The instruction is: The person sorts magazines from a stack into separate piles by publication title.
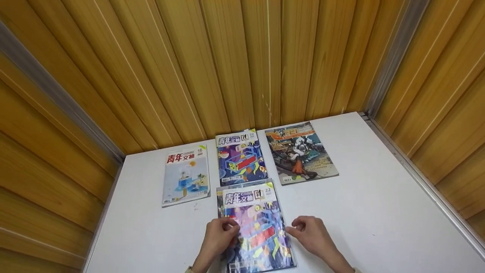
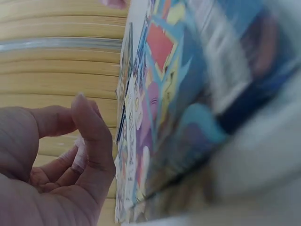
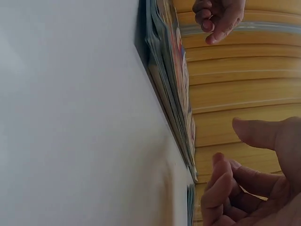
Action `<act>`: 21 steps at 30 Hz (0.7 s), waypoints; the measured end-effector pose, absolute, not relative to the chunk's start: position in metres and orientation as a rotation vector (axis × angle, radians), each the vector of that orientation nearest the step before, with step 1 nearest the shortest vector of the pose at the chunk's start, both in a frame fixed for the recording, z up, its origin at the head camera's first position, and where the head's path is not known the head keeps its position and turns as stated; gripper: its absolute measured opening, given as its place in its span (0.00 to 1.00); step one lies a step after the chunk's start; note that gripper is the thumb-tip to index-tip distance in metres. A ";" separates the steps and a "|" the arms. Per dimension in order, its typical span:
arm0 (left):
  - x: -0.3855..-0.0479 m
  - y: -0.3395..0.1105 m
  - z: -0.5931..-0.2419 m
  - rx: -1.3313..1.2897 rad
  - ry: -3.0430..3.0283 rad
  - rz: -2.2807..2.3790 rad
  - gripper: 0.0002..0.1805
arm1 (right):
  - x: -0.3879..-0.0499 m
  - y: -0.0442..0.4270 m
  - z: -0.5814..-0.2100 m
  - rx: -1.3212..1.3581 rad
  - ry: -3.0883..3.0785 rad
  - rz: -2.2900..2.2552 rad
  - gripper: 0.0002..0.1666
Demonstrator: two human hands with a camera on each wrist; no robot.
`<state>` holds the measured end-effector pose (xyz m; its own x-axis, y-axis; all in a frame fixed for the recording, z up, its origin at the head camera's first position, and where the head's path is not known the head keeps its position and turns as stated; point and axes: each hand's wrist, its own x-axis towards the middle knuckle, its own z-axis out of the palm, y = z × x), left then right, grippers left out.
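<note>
A glossy magazine with a purple and blue cover (image 1: 259, 223) lies near the front of the table on top of at least one other, whose edges show at the top and left. My left hand (image 1: 219, 236) (image 2: 70, 165) is over its left edge, loosely curled, thumb tip and index finger close together with nothing seen between them. Just off the right edge is my right hand (image 1: 313, 236) (image 3: 256, 183), thumb and fingers apart and holding nothing. From the right wrist, the stacked page edges (image 3: 164, 75) appear side-on, with the left hand (image 3: 223, 16) beyond them.
Behind the stack lies a magazine with a matching cover (image 1: 243, 163). To its left is a pale blue and white one (image 1: 186, 178), to its right a darker comic-style one (image 1: 303, 155). Yellow wood-look panels (image 1: 227, 68) enclose the white table (image 1: 363, 204) at the back and sides.
</note>
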<state>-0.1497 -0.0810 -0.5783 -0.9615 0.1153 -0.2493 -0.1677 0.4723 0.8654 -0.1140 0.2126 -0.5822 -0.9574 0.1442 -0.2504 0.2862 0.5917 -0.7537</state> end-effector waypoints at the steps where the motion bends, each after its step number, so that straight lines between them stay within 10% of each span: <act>1: -0.143 -0.087 -0.579 -0.069 2.441 1.484 0.04 | -0.112 0.209 -0.585 0.346 2.646 -1.284 0.13; 21: -0.096 -0.122 -0.606 -0.323 2.592 1.125 0.09 | -0.090 0.188 -0.599 0.407 2.530 -1.145 0.19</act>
